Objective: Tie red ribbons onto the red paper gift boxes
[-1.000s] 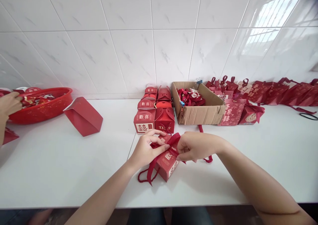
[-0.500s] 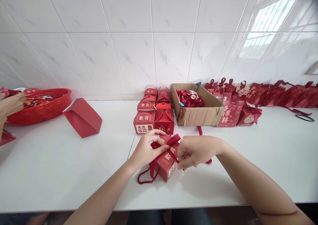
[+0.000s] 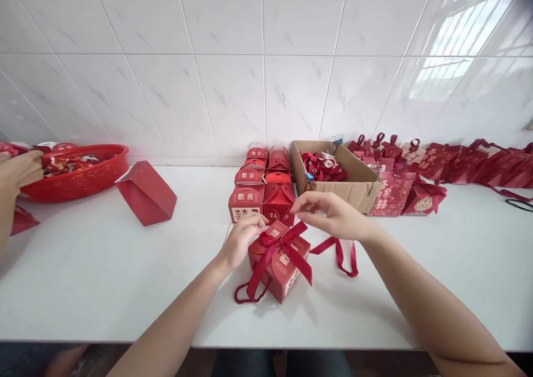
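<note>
A red gift box (image 3: 278, 280) with gold characters stands in front of me, a dark red ribbon bow (image 3: 272, 244) tied on its top. Its twisted cord handle (image 3: 250, 301) loops out at the near left. My left hand (image 3: 245, 237) is at the box's upper left edge, fingers loosely bent and holding nothing; whether the fingertips touch it I cannot tell. Above the bow, to the right, hovers my right hand (image 3: 331, 213), fingers apart and nothing in them. A loose red ribbon (image 3: 340, 252) lies on the table right of the box.
Behind stand two rows of red boxes (image 3: 245, 195) and a cardboard box (image 3: 350, 195) of ribbons. Finished-looking red bags (image 3: 389, 194) line the right wall side. Leftward are a folded red carton (image 3: 147, 194), a red basin (image 3: 79, 180) and another person's hand (image 3: 25, 169).
Both hands have let go of the ribbon, and the bow now shows whole on the box. My right hand has risen up and away. The view has shifted slightly.
</note>
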Demonstrator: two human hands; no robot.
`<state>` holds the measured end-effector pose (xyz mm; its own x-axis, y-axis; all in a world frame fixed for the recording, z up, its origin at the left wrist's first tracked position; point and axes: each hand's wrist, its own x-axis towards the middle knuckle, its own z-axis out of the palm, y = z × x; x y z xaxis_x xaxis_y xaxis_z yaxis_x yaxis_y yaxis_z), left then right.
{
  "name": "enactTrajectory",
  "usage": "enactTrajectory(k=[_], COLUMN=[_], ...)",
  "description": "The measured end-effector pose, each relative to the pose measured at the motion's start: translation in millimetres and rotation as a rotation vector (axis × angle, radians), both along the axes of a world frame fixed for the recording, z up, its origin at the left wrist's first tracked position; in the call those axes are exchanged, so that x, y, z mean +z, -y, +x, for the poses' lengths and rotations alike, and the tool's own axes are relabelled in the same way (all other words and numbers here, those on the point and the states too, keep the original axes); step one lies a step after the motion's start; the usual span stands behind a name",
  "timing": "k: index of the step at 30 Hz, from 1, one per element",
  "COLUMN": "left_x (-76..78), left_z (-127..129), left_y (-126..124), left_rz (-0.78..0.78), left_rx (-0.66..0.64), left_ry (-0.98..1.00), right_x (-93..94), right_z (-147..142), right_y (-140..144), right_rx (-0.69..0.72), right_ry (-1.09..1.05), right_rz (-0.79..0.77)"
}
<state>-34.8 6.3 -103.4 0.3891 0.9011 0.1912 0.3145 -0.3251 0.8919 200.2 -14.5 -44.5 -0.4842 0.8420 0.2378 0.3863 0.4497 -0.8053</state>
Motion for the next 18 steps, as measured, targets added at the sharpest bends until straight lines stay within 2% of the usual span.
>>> enactTrajectory(k=[4, 9, 18], left_x=[2.2, 5.3, -4.3], left_z=[-1, 0, 0], left_y=[0, 2, 1], left_rz=[-0.018, -0.044, 0.108], left_rx=[-0.053, -0.046, -0.008], left_ry=[-0.035, -0.034, -0.12], right_x=[-9.8, -21.8, -31.0], right_z=[-13, -17, -29], right_y=[0, -3, -3], right_rx=[0.122, 0.184, 0.105], right_ry=[0.061, 0.105, 0.162], right_rz=[0.068, 0.074, 0.127])
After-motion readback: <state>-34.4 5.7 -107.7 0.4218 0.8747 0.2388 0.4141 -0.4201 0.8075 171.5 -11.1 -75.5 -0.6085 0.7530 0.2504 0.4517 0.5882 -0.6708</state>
